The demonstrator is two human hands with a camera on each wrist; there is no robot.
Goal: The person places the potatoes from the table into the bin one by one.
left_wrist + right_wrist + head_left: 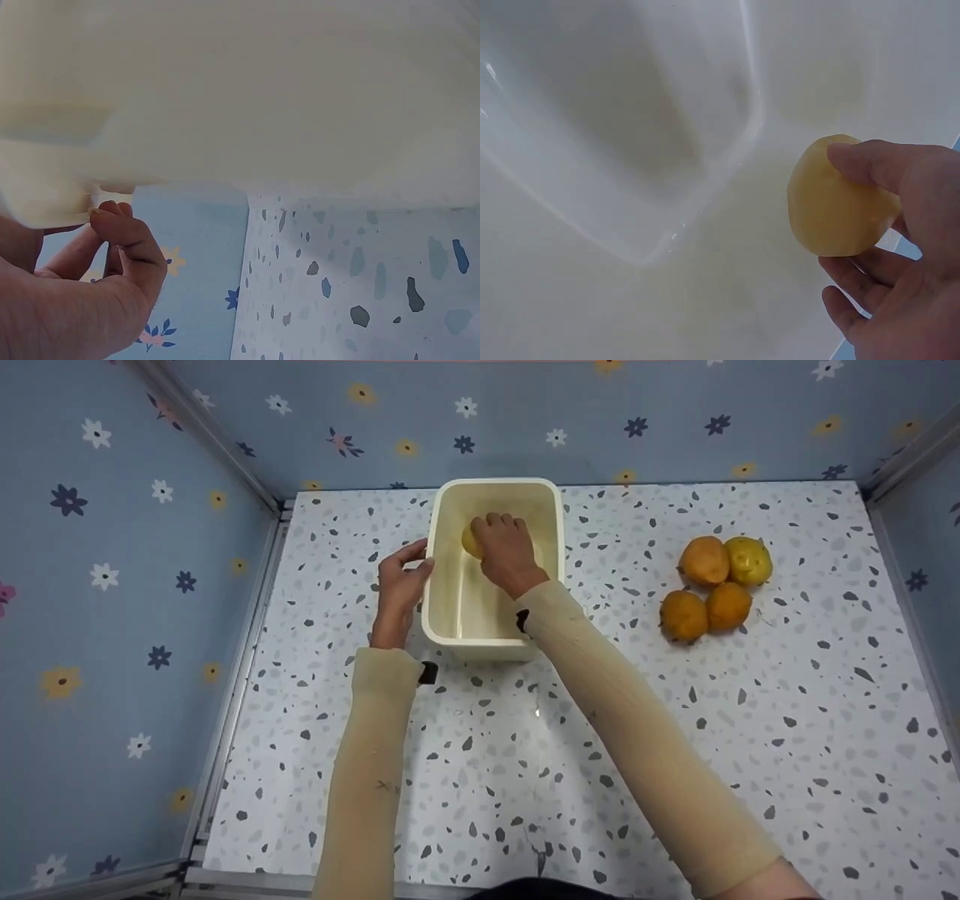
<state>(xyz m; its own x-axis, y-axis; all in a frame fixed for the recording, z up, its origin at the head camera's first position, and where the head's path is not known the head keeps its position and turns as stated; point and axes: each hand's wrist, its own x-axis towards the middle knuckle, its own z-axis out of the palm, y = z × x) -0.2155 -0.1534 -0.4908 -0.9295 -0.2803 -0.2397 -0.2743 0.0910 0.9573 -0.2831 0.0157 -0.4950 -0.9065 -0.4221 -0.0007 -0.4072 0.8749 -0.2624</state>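
Sleeves (637, 720) extend forward | right hand (508, 549) grips yellow fruit (829, 210) inside box (487, 651) | left hand (399, 586), loosely bent, touches box's side, seemingly steadying it

Speckled tabletop (465, 780) bears a bin (480, 650) and four fruits (729, 606).

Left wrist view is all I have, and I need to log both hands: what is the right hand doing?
Observer: The right hand holds a yellow fruit between thumb and fingers.
Operator: Where is that fruit?
Observer: Inside the cream bin, as the head view shows.
Operator: Any more fruit about?
Observer: Yes, four more fruits sit clustered on the speckled table, to the person's right of the bin.
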